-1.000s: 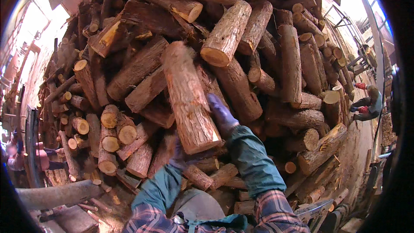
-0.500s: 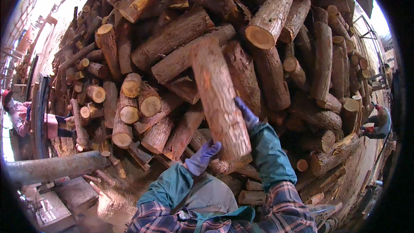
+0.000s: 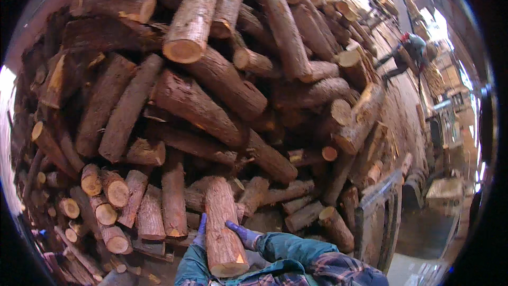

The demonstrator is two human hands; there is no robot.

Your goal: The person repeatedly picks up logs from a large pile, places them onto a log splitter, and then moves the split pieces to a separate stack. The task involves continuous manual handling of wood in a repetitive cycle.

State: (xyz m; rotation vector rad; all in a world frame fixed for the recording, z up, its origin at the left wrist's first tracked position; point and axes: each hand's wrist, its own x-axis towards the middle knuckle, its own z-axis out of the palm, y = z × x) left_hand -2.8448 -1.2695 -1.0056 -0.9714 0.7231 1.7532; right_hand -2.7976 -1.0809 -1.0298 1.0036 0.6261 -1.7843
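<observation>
A thick log (image 3: pixel 222 222) with reddish-brown bark is held close in front of my body, its pale sawn end towards me. My left hand (image 3: pixel 200 231), in a purple glove, grips its left side and is partly hidden behind the bark. On the log's right side, my right hand (image 3: pixel 244 234), gloved alike, presses with its fingers against the bark. Teal sleeve covers run up both forearms. Just beyond the held log, shorter logs (image 3: pixel 152 214) lie at the foot of a big pile.
A high heap of loose logs (image 3: pixel 198 106) fills the space ahead, stacked at many angles. Right of me stands a metal frame (image 3: pixel 375 217). Farther off at the upper right, another person (image 3: pixel 413 53) bends over beside the pile.
The log has come down and nearer to my body, still between both hands. My view has swung to the right, bringing the metal frame into sight.
</observation>
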